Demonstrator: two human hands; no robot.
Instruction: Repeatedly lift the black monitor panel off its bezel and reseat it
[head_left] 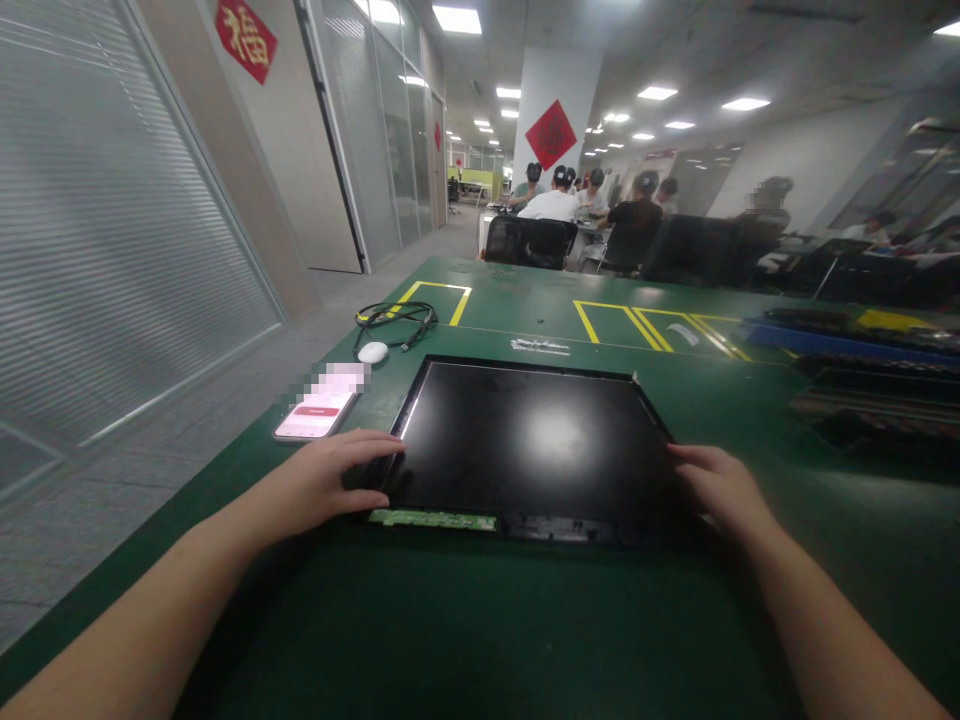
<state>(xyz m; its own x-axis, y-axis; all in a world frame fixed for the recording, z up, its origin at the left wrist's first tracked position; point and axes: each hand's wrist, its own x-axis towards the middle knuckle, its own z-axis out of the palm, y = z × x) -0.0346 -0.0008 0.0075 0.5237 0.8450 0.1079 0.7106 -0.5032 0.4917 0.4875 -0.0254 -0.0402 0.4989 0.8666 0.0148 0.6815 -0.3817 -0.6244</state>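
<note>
A black display panel [534,440] lies flat on the green tabletop [525,620], just in front of the person, its glossy face up and catching a ceiling light. Along its near edge a narrow green circuit strip [433,519] shows; no brand or writing on the panel can be read.

To the panel's left lies a phone [315,413] with a lit pink-and-white screen, its text blurred. Beyond it sit a small white oval device [373,352] and a coiled black cable [396,318]. Yellow tape outlines [442,300] mark boxes on the tabletop farther back, and a small white label [540,347] there is too small to read. On the right lie dark trays [877,400] and a blue strip.

The room is an open office with ceiling lights, glass partitions with blinds on the left, and a grey floor. A red diamond with a gold Chinese character [246,40] hangs on the left wall; another red diamond [550,134] hangs on a white pillar. Several people [555,200] sit at desks in the background.

The left hand [330,485] rests on the panel's near left corner, fingers curled loosely over the edge. The right hand [724,490] lies at the near right corner, fingers extended and touching the edge. The hands are well apart, neither closed in a firm grip.
</note>
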